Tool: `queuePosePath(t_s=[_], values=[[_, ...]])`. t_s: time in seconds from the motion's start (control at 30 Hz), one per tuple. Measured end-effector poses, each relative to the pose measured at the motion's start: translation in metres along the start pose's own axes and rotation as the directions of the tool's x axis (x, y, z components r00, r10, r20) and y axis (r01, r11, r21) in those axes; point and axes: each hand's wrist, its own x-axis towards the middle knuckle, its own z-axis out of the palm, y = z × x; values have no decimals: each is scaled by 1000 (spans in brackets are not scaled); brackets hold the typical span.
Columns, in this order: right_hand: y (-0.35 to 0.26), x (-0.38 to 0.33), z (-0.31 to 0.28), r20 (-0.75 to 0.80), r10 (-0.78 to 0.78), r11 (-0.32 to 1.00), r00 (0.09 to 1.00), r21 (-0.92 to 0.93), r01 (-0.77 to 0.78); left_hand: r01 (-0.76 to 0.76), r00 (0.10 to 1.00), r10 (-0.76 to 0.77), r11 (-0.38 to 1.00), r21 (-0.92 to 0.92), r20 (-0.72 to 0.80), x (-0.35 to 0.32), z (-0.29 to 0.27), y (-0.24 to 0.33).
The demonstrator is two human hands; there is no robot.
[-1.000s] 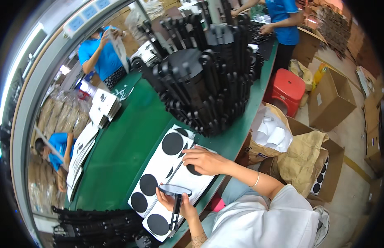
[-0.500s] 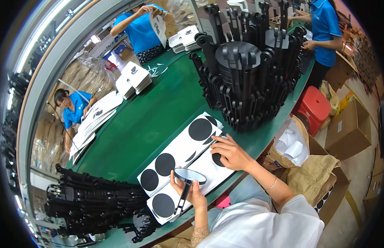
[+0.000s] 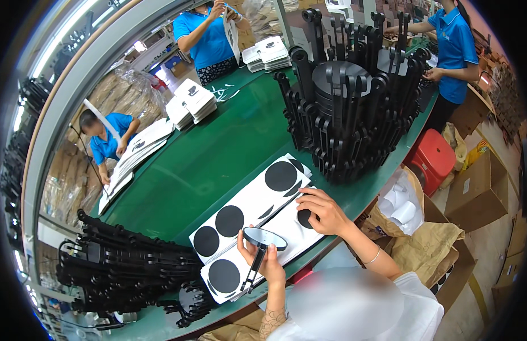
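My left hand (image 3: 267,260) holds a black plastic part with a round flat head and a slotted stem (image 3: 260,250) just above the near edge of the green table (image 3: 218,153). White backing sheets with black round stickers (image 3: 249,219) lie under both hands. My right hand (image 3: 325,209) rests on the sheet, its fingertips at a black sticker (image 3: 304,217) near the right end.
A tall round stack of black plastic parts (image 3: 351,96) stands at the far right of the table. Another heap of black parts (image 3: 127,267) lies at the near left. Stacks of white cards (image 3: 192,102) sit across the table, where people in blue shirts (image 3: 209,34) work. Brown paper bags (image 3: 422,244) and a red stool (image 3: 434,159) stand on the right.
The view has swung left and down, so the sheets sit more central. My right hand slid right along the sheet to a sticker; my left hand still holds the black part.
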Motion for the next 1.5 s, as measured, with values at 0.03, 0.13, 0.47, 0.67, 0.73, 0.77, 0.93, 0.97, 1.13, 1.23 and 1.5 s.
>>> queuePosePath(t_s=[0.03, 0.13, 0.47, 0.67, 0.73, 0.77, 0.93, 0.97, 1.13, 1.23, 1.5], values=[[0, 0, 0, 3, -3, 1000, 1000, 1, 3, -20, 1000, 20, 1000, 1, 3, 0, 1, -1], [-3, 3, -2, -65, -30, 1000, 997, -8, 30, -39, 999, 39, 999, -21, 0, 0, 3, 1], [-2, 6, -1, -40, -28, 999, 999, 16, 28, 44, 999, -44, 997, -56, 10, -3, -1, 7], [-6, 6, -1, -19, 21, 998, 1000, 52, -20, 30, 999, -29, 996, -78, 15, -3, -4, 4], [-6, 6, -1, -8, 33, 998, 999, 63, -32, 16, 1000, -15, 995, -94, 12, -3, -5, 3], [-6, 7, -2, -4, 44, 997, 999, 66, -44, 5, 1000, -3, 997, -83, 20, -3, -5, 2], [-6, 10, -3, 68, 89, 995, 994, 29, -92, -7, 1000, 9, 998, -63, 25, -1, -3, 3], [-6, 10, -3, 85, 93, 996, 992, 7, -94, 2, 1000, 0, 998, -64, 22, -1, -4, 3], [-11, 14, -1, 125, 100, 995, 987, -42, -95, -168, 985, 160, 978, 121, 67, -1, -9, -3], [-9, 13, -1, 99, 126, 992, 987, -2, -127, -203, 977, 188, 965, 167, 99, -2, -7, -2], [-8, 8, 2, -34, 6, 1000, 999, -20, -6, -130, 990, 123, 985, 114, 70, -2, -10, -2]])
